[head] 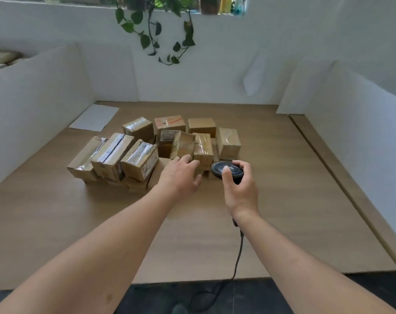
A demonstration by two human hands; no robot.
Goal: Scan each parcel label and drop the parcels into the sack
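I'm reaching my left hand (181, 175), fingers spread, for a parcel (183, 145); my right hand (238, 184) is gripping the scanner (226, 169). Next: grasp it, find its label.

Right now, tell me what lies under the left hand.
The left hand hovers open over the front of the parcel pile; a low cardboard parcel shows beneath its fingers. The hand covers that parcel's top, so I cannot see any label there.

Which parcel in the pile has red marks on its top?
The back-row parcel, second from left: red-orange streaks cross its top; the others show only brown card or clear tape.
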